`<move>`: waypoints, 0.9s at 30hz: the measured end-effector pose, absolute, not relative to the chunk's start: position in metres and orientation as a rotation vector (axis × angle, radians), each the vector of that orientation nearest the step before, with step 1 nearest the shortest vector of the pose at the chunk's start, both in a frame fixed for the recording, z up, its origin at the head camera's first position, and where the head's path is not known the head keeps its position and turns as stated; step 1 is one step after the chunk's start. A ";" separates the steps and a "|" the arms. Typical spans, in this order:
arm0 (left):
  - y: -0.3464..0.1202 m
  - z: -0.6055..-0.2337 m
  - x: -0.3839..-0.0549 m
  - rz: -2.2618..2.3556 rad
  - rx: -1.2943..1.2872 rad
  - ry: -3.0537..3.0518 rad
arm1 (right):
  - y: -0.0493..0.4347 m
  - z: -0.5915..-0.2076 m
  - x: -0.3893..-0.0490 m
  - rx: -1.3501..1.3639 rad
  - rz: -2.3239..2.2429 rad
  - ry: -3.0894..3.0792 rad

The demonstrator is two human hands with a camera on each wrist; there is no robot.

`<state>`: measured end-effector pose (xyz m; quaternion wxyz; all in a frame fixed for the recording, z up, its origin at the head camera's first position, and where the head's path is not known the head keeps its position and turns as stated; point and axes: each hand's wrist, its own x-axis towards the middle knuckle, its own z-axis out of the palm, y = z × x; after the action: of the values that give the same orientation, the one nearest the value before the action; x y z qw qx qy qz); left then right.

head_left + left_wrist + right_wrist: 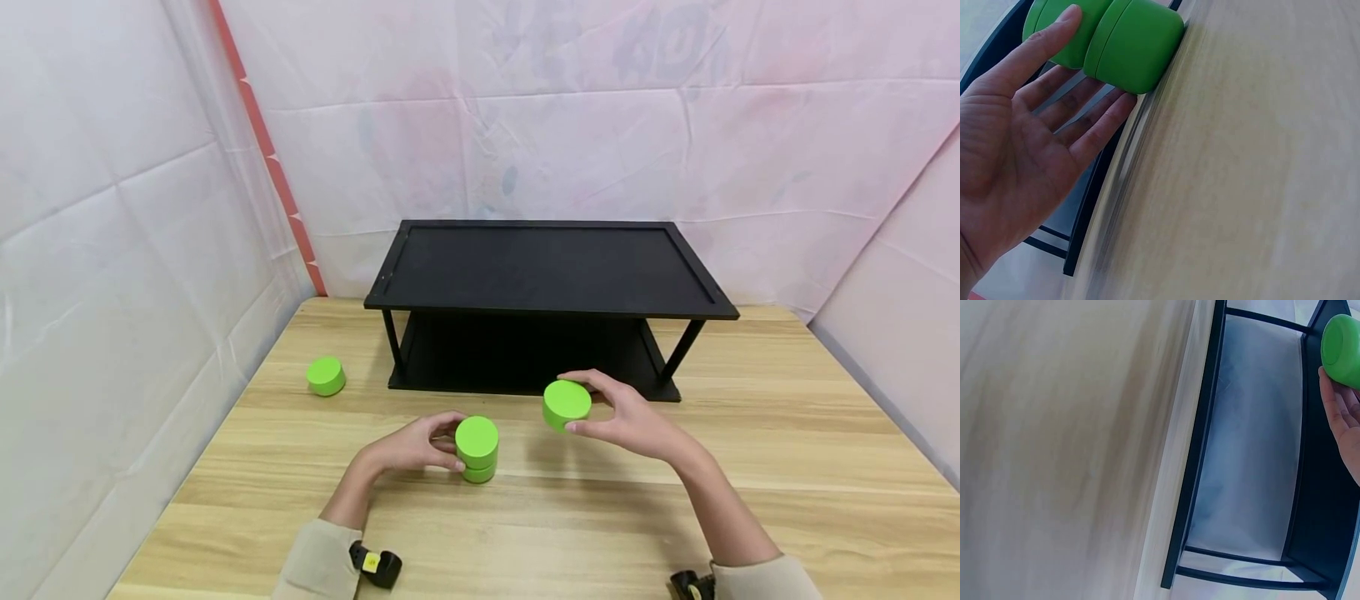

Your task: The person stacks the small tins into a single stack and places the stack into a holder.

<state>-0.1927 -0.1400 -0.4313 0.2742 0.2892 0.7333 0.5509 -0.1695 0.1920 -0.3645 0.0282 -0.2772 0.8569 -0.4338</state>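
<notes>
Two green round boxes stand one on top of the other on the table before me. My left hand [422,443] holds the upper box [477,442] from the left side, its thumb along the near face and the fingers behind. The lower box [1138,47] stands on the wood, the little fingertip right by its wall in the left wrist view. To the right, my right hand [626,418] grips another green round box [567,404] between thumb and fingers, raised above the table with a shadow below. The right wrist view shows this box [1340,353] at its edge.
A black two-tier rack [551,267] stands at the back of the wooden table [540,533], its lower shelf [517,354] under the top. Another green round box [326,377] sits left of the rack. White cloth walls [112,250] enclose the table's left, back and right.
</notes>
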 end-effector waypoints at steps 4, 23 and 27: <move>-0.140 -0.431 -0.192 1.481 0.783 1.971 | 0.188 -0.366 -0.170 -0.857 -1.342 2.635; -0.140 -0.431 -0.192 1.474 0.783 1.985 | 0.170 -0.369 -0.170 -0.880 -1.386 2.581; -0.139 -0.430 -0.191 1.476 0.778 1.988 | 0.166 -0.368 -0.168 -0.899 -1.373 2.586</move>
<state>-0.1912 -0.1395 -0.4299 0.2696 0.2887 0.7376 0.5477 -0.1684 0.1665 -0.3684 0.0394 -0.2934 0.8436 -0.4480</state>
